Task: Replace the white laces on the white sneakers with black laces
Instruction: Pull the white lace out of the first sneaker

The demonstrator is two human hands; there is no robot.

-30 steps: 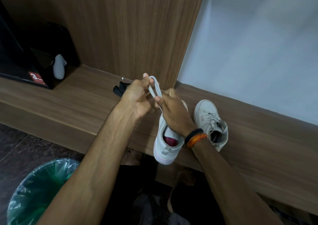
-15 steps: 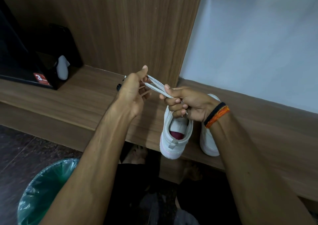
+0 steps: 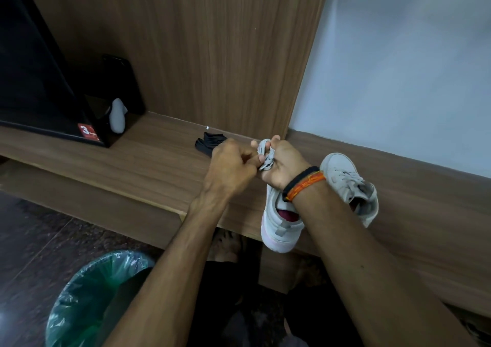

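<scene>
Two white sneakers stand on a wooden shelf. The near sneaker has no lace showing, and its heel hangs over the shelf's front edge. The other sneaker, to its right, still carries its white lace. A bunched white lace sits between my hands above the near sneaker's toe. My right hand grips the bundle, and my left hand pinches it from the left. Black laces lie in a heap on the shelf just behind my left hand.
A black box with a red label stands at the shelf's left, a small white object beside it. A bin with a green liner sits on the dark floor below. A wooden panel rises behind the shelf.
The white lace was stretched between my hands; now it is gathered into a bundle. My hands have come together and lower, over the near sneaker's toe.
</scene>
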